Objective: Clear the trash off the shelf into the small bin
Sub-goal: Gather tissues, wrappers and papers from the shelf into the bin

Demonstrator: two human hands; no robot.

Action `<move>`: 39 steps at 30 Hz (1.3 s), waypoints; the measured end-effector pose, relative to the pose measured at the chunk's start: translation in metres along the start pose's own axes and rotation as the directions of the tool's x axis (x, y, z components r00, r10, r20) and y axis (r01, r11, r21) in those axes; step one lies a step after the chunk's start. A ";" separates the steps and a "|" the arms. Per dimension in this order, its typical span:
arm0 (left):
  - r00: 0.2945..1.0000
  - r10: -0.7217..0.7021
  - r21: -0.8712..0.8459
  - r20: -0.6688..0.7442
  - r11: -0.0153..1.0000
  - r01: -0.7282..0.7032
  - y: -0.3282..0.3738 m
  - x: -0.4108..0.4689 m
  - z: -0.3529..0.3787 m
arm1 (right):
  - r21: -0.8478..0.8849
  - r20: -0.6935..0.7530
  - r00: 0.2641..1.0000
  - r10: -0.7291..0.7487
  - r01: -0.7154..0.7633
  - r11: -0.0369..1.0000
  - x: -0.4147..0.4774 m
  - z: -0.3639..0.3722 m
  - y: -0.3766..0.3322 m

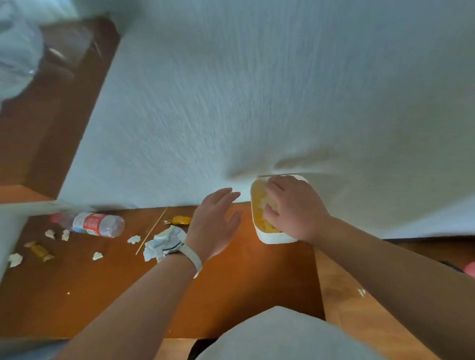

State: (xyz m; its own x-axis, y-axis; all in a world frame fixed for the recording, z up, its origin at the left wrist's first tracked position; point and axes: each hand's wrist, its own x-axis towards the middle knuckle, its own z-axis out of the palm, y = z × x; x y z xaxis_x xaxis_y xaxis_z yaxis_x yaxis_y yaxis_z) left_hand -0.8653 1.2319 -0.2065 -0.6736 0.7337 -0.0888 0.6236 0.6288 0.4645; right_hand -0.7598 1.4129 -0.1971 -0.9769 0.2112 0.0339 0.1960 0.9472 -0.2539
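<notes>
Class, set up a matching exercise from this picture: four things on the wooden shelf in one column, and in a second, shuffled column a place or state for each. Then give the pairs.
Things:
1. plastic bottle
2. small bin
3. thin wooden stick
4. crumpled paper

Places or states:
A. partly hidden behind the left wrist
B. lying on its side near the left wall
C. right hand reaching into it
D. slanting between the bottle and the crumpled paper

Pairs: 1-B, 2-C, 3-D, 4-A
</notes>
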 end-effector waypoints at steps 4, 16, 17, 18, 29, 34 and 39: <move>0.998 -0.054 0.111 -0.029 0.992 0.057 -0.038 -0.032 -0.010 | -0.020 0.034 0.994 -0.109 0.109 0.994 0.012 0.008 -0.028; 0.972 -0.234 0.337 0.006 0.916 0.219 -0.166 -0.105 -0.028 | -0.136 0.244 0.932 -0.268 0.307 0.942 0.052 0.058 -0.114; 0.967 -0.253 0.340 0.020 0.912 0.231 -0.177 -0.109 -0.027 | -0.143 0.261 0.928 -0.267 0.310 0.940 0.057 0.065 -0.120; 0.964 -0.265 0.344 0.034 0.908 0.238 -0.186 -0.111 -0.027 | -0.146 0.276 0.925 -0.261 0.309 0.940 0.061 0.072 -0.126; 0.963 -0.221 0.321 0.154 0.933 0.163 -0.255 -0.106 0.006 | -0.178 0.382 0.898 -0.218 0.303 0.936 0.113 0.139 -0.151; 0.979 -0.175 0.332 0.105 0.934 0.132 -0.258 -0.098 0.017 | -0.126 0.405 0.895 -0.187 0.257 0.958 0.129 0.158 -0.162; 0.984 -0.169 0.358 0.059 0.924 0.137 -0.264 -0.097 0.024 | -0.091 0.449 0.888 -0.100 0.156 0.984 0.134 0.179 -0.170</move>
State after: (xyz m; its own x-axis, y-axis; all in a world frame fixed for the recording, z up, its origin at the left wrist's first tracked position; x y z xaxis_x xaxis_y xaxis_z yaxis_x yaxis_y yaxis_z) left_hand -0.9548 1.0005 -0.3419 -0.7447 0.6307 -0.2182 0.6255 0.7736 0.1013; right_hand -0.9389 1.2370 -0.3224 -0.9255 -0.0154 -0.3785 0.0477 0.9865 -0.1567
